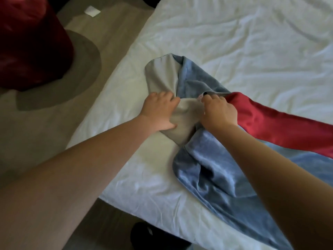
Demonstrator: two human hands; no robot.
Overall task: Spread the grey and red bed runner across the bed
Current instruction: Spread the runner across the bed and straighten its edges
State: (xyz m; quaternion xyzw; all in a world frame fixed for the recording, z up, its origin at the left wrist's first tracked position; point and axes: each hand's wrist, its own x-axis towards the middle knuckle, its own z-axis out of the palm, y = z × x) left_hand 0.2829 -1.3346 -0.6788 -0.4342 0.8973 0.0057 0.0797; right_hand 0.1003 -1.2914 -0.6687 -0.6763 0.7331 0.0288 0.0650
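Observation:
The bed runner (212,170) lies bunched and twisted near the left edge of the white bed (243,42). Its shiny blue-grey face shows in the folds, a plain pale grey underside is turned up at the far end, and a red band runs off to the right. My left hand (158,112) grips the pale grey fabric at the twist, fingers curled into it. My right hand (219,110) pinches a blue-grey edge just beside it, next to the red band. Both hands meet at the middle of the bundle.
The bed's left edge (100,109) drops to a beige floor with a grey oval patch (86,69). A dark red bulky object (30,44) stands at the far left. A white scrap (92,11) lies on the floor. A dark shape (149,235) sits below the bed's near edge.

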